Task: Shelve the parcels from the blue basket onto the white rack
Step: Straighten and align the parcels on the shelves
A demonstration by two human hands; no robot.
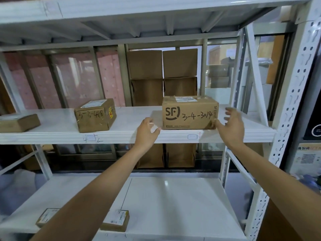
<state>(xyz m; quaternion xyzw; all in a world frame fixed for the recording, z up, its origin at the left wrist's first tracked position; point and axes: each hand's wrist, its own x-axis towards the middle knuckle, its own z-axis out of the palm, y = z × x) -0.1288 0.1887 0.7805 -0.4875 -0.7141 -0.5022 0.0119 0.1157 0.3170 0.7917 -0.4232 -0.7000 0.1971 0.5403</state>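
A brown SF parcel [189,113] marked 3-4-3014 stands on the middle shelf [132,134] of the white rack, near its right end. My left hand [147,127] hovers just off the parcel's lower left corner, fingers loosely curled and holding nothing. My right hand [231,123] is spread beside the parcel's right face, its thumb at the lower right corner. The blue basket is out of view.
Two more parcels sit on the same shelf: one marked 3-3-448 [95,114] at the middle left and a flat one [19,122] at the far left. Two small parcels [115,220] lie on the lower shelf [173,202]. A perforated rack post [284,119] rises on the right.
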